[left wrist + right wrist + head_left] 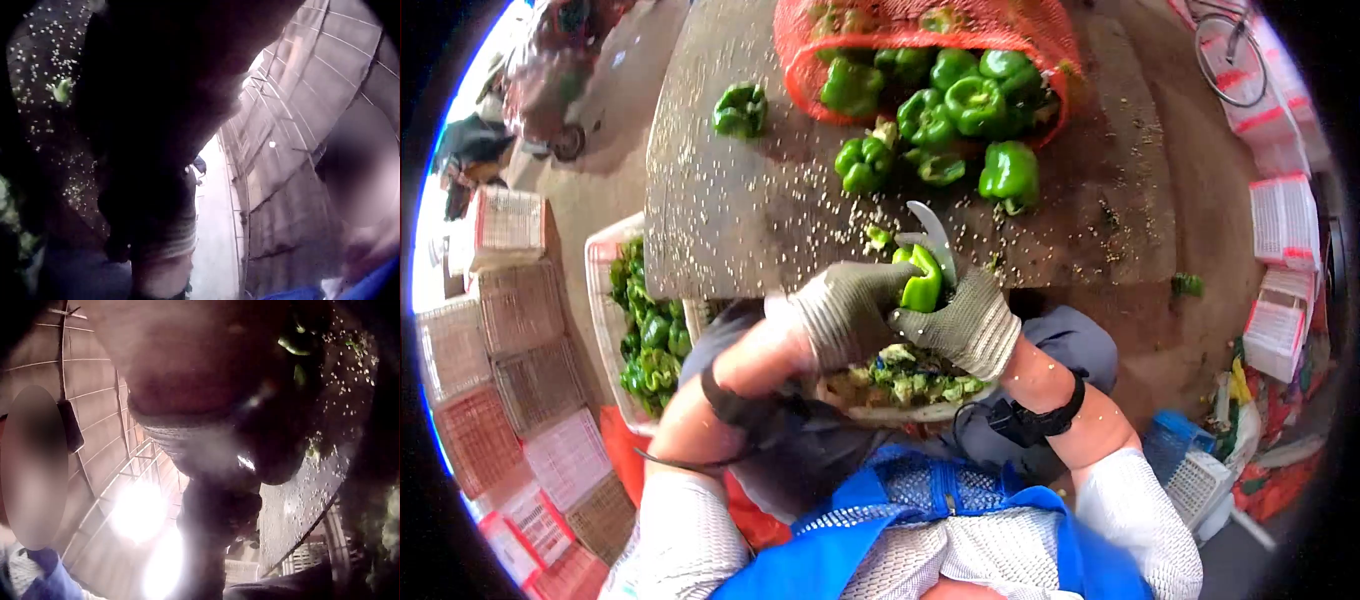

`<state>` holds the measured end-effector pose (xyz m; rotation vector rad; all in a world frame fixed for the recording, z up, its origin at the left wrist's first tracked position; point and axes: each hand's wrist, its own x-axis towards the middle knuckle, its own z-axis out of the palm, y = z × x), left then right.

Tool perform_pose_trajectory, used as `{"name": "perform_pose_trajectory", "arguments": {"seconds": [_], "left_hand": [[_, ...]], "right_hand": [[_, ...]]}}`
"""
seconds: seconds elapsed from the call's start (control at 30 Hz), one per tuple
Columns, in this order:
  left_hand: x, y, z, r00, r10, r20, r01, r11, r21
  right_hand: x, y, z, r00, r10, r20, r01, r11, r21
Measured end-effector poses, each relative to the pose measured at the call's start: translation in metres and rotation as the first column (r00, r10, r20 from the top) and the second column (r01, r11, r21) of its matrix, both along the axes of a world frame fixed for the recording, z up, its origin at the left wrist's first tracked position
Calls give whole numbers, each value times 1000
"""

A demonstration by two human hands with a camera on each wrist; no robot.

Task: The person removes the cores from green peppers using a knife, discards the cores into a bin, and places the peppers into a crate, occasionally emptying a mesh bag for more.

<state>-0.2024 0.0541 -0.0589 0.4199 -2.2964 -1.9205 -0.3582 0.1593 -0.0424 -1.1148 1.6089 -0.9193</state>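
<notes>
— What is the head view showing?
— The left hand (845,310) is curling its gloved fingers round a green pepper (920,280), which is hanging just over a bowl of scraps (900,385). The right hand (965,325) is gripping a knife (930,235) that is lying against the pepper.
— And the left wrist view?
— A dark glove is filling it, so I cannot tell how the fingers lie.
— The right wrist view?
— Blur is hiding the grip there too.
</notes>
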Motion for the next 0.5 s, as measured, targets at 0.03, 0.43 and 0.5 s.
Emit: {"name": "perform_pose_trajectory", "arguments": {"seconds": [0.03,0.43,0.5], "left_hand": [[3,-4,2,997,-57,61,56,998,8],[22,-44,7,974,-36,225,-110,790,603],[19,-45,3,971,13,239,-130,868,479]], "right_hand": [[2,1,-10,998,18,-67,-23,996,-83],[-4,-18,-12,951,-48,307,31,998,60],[-11,-17,-4,915,-166,368,108,979,171]]}}
